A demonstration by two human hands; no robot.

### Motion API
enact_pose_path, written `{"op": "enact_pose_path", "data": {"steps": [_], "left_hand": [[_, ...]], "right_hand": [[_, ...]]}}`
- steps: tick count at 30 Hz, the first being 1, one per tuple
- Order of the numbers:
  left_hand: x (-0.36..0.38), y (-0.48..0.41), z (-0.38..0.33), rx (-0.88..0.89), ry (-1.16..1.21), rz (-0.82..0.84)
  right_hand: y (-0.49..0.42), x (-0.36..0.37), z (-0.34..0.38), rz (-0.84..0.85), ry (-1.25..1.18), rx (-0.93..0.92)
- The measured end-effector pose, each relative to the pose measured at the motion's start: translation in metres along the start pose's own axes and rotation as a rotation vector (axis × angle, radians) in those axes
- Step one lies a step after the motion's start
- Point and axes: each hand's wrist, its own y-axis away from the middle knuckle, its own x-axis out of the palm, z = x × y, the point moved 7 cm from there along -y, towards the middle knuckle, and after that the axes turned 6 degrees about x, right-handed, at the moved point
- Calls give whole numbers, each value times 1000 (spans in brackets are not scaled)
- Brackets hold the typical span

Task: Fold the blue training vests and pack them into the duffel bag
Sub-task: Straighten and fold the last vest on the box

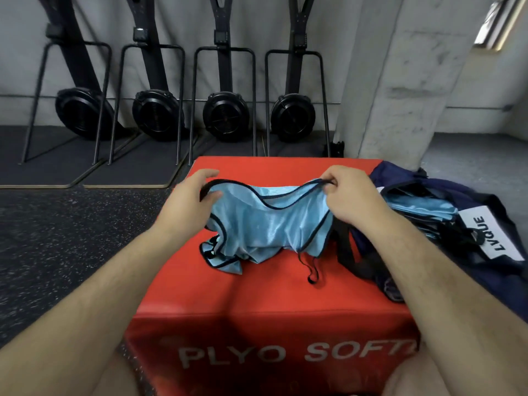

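Vests (423, 208) already lie folded in the duffel bag (400, 174). We hold one unfolded vest (268, 224) over the red box (257, 295), left grip (185, 204) and right grip (351, 195) each pinching a shoulder strap.

On box (257, 295) top, centre: vest (265, 224). Left hand (185, 204) on vest's left strap, right hand (351, 198) on right strap. Bag (485, 252) right of box, against it; folded vests (420, 207) inside. Machines (225, 115) behind box, along wall; pillar (400, 81) behind bag.
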Motion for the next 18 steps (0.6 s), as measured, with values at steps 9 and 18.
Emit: {"op": "enact_pose_path", "data": {"steps": [9, 18], "left_hand": [[-71, -19, -15, 149, -213, -57], [-132, -65, -77, 39, -3, -196]], "right_hand": [[-4, -51, 9, -85, 174, -172], [-31, -134, 66, -227, -145, -164]]}}
